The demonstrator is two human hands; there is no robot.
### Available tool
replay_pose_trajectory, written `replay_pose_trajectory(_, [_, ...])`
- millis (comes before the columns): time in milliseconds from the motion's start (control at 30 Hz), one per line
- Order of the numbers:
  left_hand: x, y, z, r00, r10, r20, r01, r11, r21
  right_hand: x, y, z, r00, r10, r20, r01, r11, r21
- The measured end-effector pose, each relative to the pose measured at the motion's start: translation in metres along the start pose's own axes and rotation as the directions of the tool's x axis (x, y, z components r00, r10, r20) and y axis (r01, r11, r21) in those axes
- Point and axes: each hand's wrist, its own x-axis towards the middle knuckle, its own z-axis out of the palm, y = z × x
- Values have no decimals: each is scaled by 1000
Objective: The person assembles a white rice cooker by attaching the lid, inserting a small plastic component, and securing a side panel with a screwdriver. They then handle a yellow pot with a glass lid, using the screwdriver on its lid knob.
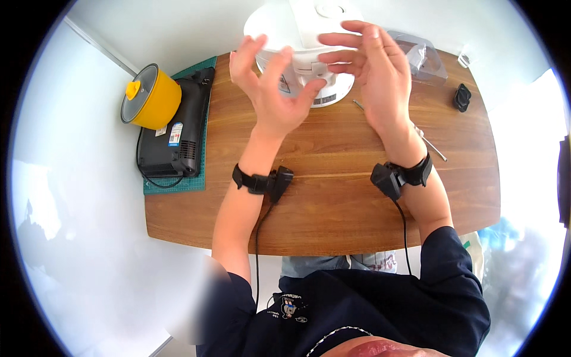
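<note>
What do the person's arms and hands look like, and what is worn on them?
Both hands, left hand and right hand, are bare, without gloves. Each wrist carries a black strap with a small black device, left device and right device, each trailing a thin black cable. Short dark navy sleeves leave the forearms bare.

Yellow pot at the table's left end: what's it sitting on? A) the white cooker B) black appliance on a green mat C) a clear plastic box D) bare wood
B: the yellow pot rests on top of the black appliance, which lies on the green mat at the table's left end.
</note>
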Motion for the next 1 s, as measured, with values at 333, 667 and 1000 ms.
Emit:
replay_pose_trajectory(333, [34, 42, -9, 997, -77, 8, 77, 997, -9, -31, -7, 26, 975, 147, 167, -188, 947, 261])
replay_pose_trajectory(667, [38, 45, -11, 960, -279, 19, 275, 931, -241, -25, -13, 4, 971, 51, 232, -92, 981, 168])
replay_pose_trajectory(1000, [37, 73, -22, 698, -538, 473, 711, 441, -547, -68, -15, -96, 945, 288, 153, 132, 92, -987])
